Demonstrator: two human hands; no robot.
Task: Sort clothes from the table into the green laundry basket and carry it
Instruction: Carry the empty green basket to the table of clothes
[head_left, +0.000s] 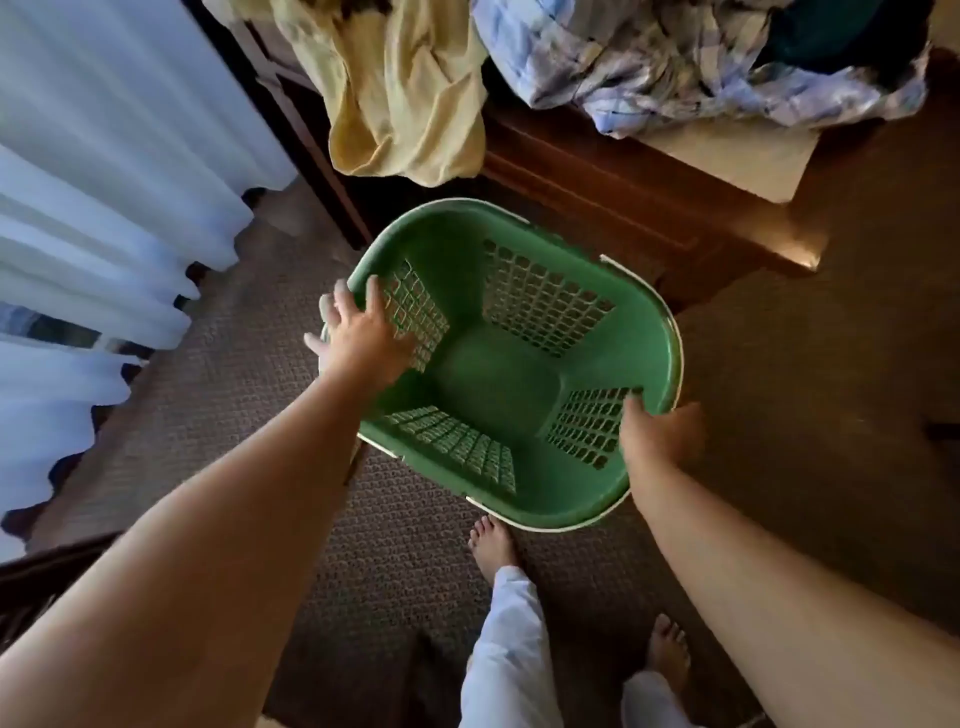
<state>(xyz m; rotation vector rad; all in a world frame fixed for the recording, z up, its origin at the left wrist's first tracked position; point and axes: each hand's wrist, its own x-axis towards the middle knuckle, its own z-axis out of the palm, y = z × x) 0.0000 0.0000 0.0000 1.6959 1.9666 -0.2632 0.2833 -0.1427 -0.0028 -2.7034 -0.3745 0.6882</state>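
While white curtains (104, 208) are hanging on the far left, a brown carpet (234, 389) is lying under everything. Next comes the left hand (363, 338). It is lying over the left rim of the green laundry basket (493, 384), and its spread fingers are bending over the edge, so it is holding on there. Those fingers are looking blurry. Above that hand, a yellow cloth (395, 93) is hanging down over the edge of the dark wooden table (623, 208). The basket is sitting in the middle, just in front of the table and over the carpet. It is tipping, and its open top is facing up. Below it, two bare feet (491, 545) in light trouser legs (509, 649) are standing on the carpet. The right hand (660, 436) is gripping the basket's right rim, with the thumb pressing inside and the fingers going under the outside. Farther right on the table, a blue and white patterned cloth (701, 62) is lying in a heap, and a dark blue-green cloth (831, 31) is lying on top of it.
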